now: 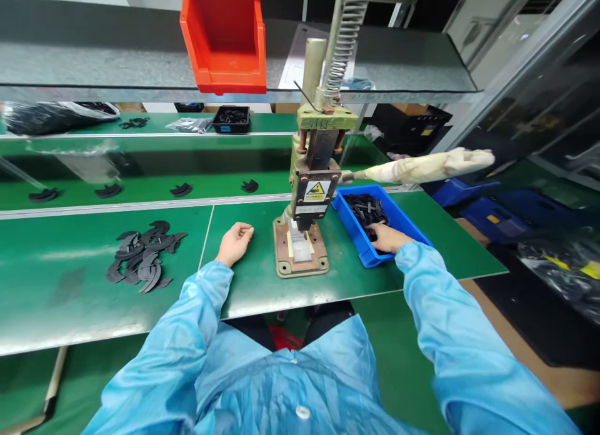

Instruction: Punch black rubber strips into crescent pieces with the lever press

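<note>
My left hand rests on the green bench left of the press, its fingers curled together, with nothing visible in them. My right hand reaches into a blue bin, touching the small black strip-like parts there; its fingertips are partly hidden among them. Between my hands stands a hand press with a warning label and a lever wrapped in pale material. Under its ram, a light-coloured fixture sits on the base plate. A pile of black curved pieces lies left of my left hand.
Single black curved pieces lie spaced along the strip behind the bench. A red bin hangs over the shelf edge. Farther back are a black tray of parts and plastic bags. Blue bins stand at the right.
</note>
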A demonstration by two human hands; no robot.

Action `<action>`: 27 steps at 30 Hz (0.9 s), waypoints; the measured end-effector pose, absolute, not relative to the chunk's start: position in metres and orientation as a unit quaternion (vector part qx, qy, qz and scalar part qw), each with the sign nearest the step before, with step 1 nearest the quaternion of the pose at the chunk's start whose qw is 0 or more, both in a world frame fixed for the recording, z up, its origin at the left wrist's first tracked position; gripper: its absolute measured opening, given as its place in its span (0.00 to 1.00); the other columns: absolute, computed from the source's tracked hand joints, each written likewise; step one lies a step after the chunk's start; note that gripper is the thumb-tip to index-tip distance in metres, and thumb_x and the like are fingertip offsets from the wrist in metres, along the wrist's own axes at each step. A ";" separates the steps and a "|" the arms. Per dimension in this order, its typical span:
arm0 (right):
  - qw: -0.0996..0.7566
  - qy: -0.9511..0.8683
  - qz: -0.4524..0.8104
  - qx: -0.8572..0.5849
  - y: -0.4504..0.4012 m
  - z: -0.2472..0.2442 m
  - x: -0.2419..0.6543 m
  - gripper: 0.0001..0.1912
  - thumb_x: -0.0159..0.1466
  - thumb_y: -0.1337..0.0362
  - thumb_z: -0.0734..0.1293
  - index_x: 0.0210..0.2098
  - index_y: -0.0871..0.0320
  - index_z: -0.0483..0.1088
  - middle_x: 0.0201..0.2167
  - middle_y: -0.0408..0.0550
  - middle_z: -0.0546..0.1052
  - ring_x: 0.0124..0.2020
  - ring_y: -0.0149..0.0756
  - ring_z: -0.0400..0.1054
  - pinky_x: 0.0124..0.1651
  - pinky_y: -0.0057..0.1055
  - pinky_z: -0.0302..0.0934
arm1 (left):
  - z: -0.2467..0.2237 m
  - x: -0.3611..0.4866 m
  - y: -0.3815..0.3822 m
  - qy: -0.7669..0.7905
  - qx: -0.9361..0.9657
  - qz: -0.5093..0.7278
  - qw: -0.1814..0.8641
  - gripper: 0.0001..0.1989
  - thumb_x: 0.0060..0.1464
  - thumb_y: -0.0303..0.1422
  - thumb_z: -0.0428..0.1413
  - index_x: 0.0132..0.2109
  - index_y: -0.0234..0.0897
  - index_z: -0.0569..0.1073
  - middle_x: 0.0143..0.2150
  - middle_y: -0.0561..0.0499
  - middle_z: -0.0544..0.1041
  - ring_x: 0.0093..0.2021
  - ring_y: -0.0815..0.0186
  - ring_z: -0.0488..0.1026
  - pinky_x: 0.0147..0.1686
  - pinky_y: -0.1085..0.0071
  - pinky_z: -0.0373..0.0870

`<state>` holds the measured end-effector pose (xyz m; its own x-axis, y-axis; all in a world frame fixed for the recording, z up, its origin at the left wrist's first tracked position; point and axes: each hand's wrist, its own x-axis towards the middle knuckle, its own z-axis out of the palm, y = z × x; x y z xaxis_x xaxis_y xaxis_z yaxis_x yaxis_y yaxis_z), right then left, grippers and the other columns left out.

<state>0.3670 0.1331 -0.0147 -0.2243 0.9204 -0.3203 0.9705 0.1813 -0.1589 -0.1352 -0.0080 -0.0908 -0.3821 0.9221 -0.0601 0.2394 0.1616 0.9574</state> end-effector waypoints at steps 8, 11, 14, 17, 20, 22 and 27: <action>0.089 0.740 -0.154 0.649 0.114 -0.009 0.358 0.22 0.75 0.50 0.63 0.58 0.54 0.80 0.58 0.58 0.84 0.56 0.44 0.78 0.61 0.38 0.69 | -0.098 -0.134 -0.035 0.693 0.477 0.436 0.320 0.18 0.61 0.48 0.63 0.48 0.38 0.77 0.39 0.47 0.82 0.39 0.61 0.78 0.43 0.65 0.75; 0.061 0.735 -0.139 0.661 0.101 -0.001 0.366 0.23 0.76 0.49 0.60 0.55 0.52 0.82 0.58 0.56 0.84 0.58 0.44 0.77 0.60 0.34 0.67 | -0.099 -0.135 -0.034 0.710 0.488 0.408 0.303 0.18 0.61 0.48 0.62 0.48 0.39 0.77 0.40 0.47 0.82 0.39 0.60 0.79 0.44 0.66 0.75; 0.032 0.732 -0.123 0.669 0.088 0.005 0.373 0.24 0.77 0.50 0.58 0.57 0.52 0.80 0.58 0.54 0.84 0.57 0.43 0.77 0.60 0.34 0.66 | -0.098 -0.136 -0.035 0.721 0.498 0.388 0.286 0.18 0.62 0.49 0.61 0.48 0.39 0.78 0.41 0.47 0.83 0.40 0.60 0.79 0.45 0.65 0.76; 0.020 0.732 -0.117 0.671 0.081 0.008 0.380 0.26 0.79 0.52 0.54 0.62 0.55 0.76 0.58 0.55 0.84 0.58 0.41 0.77 0.61 0.33 0.65 | -0.098 -0.136 -0.036 0.724 0.497 0.389 0.279 0.18 0.62 0.48 0.61 0.48 0.39 0.78 0.40 0.47 0.83 0.40 0.60 0.79 0.44 0.65 0.76; 0.046 0.735 -0.140 0.662 0.082 0.007 0.384 0.25 0.76 0.50 0.62 0.66 0.53 0.73 0.61 0.52 0.83 0.59 0.38 0.77 0.62 0.31 0.66 | -0.099 -0.135 -0.037 0.728 0.492 0.388 0.279 0.18 0.61 0.48 0.61 0.48 0.39 0.78 0.40 0.47 0.83 0.40 0.60 0.79 0.44 0.65 0.76; 0.089 0.730 -0.167 0.656 0.088 0.006 0.384 0.27 0.70 0.47 0.71 0.64 0.52 0.75 0.59 0.51 0.84 0.57 0.40 0.78 0.61 0.32 0.69 | -0.100 -0.134 -0.038 0.730 0.490 0.387 0.277 0.18 0.61 0.48 0.61 0.48 0.39 0.78 0.41 0.47 0.83 0.40 0.60 0.79 0.44 0.65 0.76; 0.160 0.737 -0.201 0.626 0.108 0.005 0.371 0.22 0.71 0.47 0.72 0.54 0.57 0.78 0.54 0.51 0.83 0.54 0.39 0.79 0.62 0.45 0.74 | -0.101 -0.135 -0.038 0.735 0.490 0.380 0.276 0.19 0.61 0.50 0.62 0.48 0.39 0.79 0.42 0.47 0.83 0.40 0.59 0.80 0.44 0.64 0.75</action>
